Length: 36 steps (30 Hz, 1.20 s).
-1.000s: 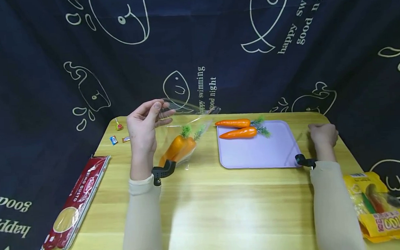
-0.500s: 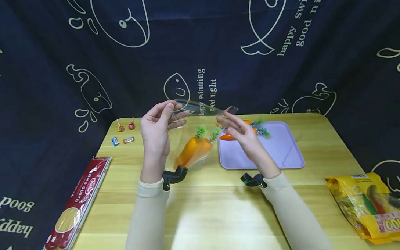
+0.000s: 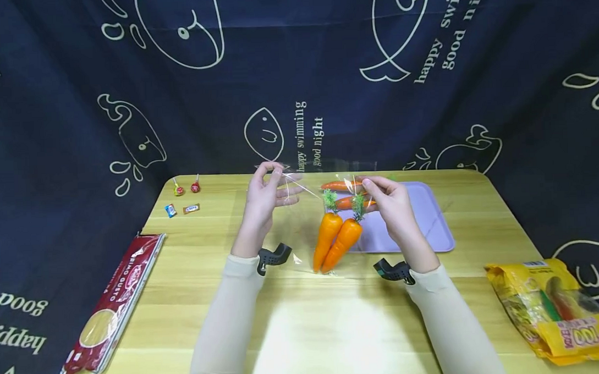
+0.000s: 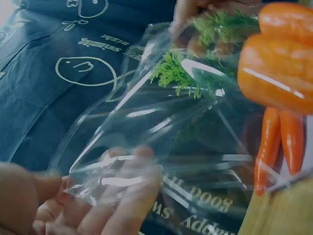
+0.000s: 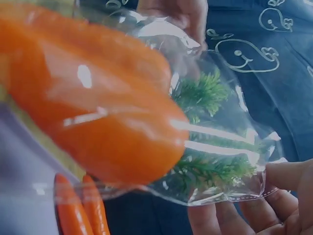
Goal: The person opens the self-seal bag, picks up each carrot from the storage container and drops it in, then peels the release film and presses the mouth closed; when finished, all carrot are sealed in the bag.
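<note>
Head view shows both hands holding the top of a clear bag (image 3: 301, 236) up over the table (image 3: 183, 268). The left hand (image 3: 262, 199) pinches one side of the bag's top with its thumb and a finger, and its other fingers spread out behind the plastic. The right hand (image 3: 391, 203) pinches the other side. Two fat carrots (image 3: 327, 235) sit inside the bag, lower than both grips and nearer the right one, green tops up. Behind the bag, by the right grip, two thin carrots (image 3: 339, 185) lie by a purple tray (image 3: 424, 204). Far left of the left grip are two lollipops (image 3: 178, 188), two little sweets (image 3: 191, 208) and a long red packet (image 3: 112, 306).
</note>
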### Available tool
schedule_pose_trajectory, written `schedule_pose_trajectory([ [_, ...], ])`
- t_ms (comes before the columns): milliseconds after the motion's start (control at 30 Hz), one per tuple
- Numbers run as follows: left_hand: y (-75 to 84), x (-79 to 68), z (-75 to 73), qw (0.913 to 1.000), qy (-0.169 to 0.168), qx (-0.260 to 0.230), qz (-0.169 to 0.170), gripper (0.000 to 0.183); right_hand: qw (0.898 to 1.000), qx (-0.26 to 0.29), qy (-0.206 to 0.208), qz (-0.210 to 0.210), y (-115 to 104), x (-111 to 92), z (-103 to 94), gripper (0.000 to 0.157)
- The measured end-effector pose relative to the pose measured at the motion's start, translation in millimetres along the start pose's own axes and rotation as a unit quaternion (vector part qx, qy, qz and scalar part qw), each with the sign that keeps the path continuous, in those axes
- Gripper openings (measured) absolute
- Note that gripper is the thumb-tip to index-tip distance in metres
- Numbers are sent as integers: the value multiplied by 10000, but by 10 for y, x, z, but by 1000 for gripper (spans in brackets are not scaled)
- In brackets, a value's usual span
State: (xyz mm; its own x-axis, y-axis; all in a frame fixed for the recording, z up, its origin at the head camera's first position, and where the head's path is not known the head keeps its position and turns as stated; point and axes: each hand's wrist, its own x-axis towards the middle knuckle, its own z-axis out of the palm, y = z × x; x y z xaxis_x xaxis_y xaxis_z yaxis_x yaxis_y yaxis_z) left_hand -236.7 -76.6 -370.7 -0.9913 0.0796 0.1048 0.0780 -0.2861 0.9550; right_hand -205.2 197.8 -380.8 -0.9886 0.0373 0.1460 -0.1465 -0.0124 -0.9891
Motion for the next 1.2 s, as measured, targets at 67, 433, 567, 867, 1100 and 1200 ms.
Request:
schedule_pose_trajectory([
  [67, -70, 28, 0, 9997, -133, 177, -118, 19, 9996, -264, 32, 57, 55, 43, -20, 44],
  [433, 92, -3, -131, 9915, -758, 962, 437, 27, 9943, -567, 125, -895, 82, 111, -18, 31],
  [567, 148, -8, -233, 9878, -985, 1126, 426, 28, 9900, -326, 47, -1368, 81, 115, -40, 29],
  [867, 176, -11, -365, 9693, -1512, 1566, 1138, 25, 9833, 81, -453, -1763, 93, 129, -108, 17],
  [1100, 151, -28, -426, 9575, -1783, 2049, 974, 34, 9816, -636, -548, -1714, 136, 130, -189, 17],
  [1200, 146, -38, -427, 9551, -1761, 2249, 788, 39, 9746, -283, -838, -2057, 159, 122, -211, 24],
])
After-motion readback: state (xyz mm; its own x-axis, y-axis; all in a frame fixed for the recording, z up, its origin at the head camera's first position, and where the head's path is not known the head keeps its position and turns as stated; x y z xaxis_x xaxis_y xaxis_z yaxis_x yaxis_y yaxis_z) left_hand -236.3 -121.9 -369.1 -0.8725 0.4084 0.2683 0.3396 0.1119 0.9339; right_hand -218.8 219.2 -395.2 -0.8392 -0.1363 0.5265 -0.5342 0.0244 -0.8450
